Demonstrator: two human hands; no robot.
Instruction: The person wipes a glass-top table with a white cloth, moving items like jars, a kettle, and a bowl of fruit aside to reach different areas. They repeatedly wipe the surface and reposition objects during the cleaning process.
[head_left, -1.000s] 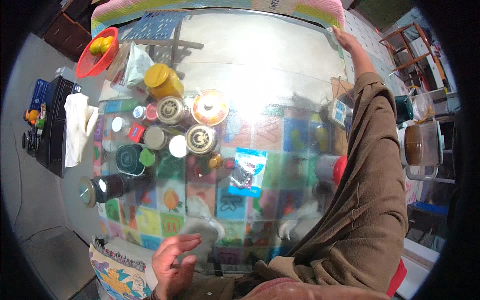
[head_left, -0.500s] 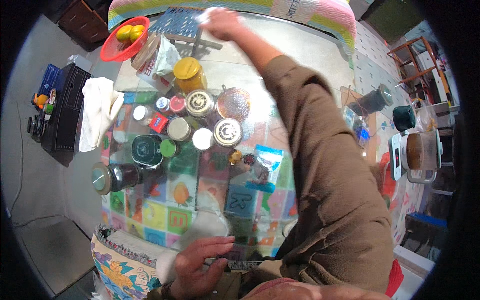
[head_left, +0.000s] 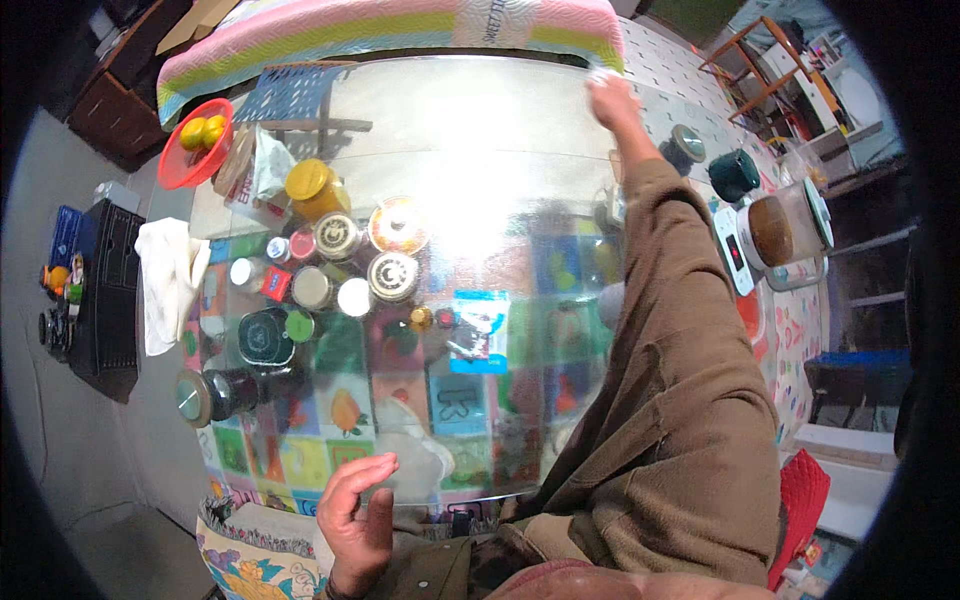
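Observation:
My right hand (head_left: 610, 100) reaches to the far right edge of a glass-topped table (head_left: 480, 160), pressed on a small white cloth or tissue (head_left: 600, 75), blurred. My left hand (head_left: 355, 505) is low over the near edge, fingers loosely extended and thumb apart, holding nothing. Left of centre sit several lidded jars (head_left: 338, 236), a yellow jar (head_left: 315, 188), a round orange-patterned item (head_left: 398, 225) and a dark jar (head_left: 215, 393). A blue-edged pouch (head_left: 478, 332) lies toward the middle.
A red basket with yellow fruit (head_left: 172, 155) is back left, a white cloth (head_left: 170, 285) at the left. Right stand an appliance with a clear container (head_left: 740, 250) and a green canister (head_left: 733, 175). A quilted cover (head_left: 390, 30) borders the far side, a chair (head_left: 755, 70) beyond.
My right hand swept from the far right corner leftward to the back left, then returned rightward to the far edge. My left hand shifted slightly. The camera view shifted too.

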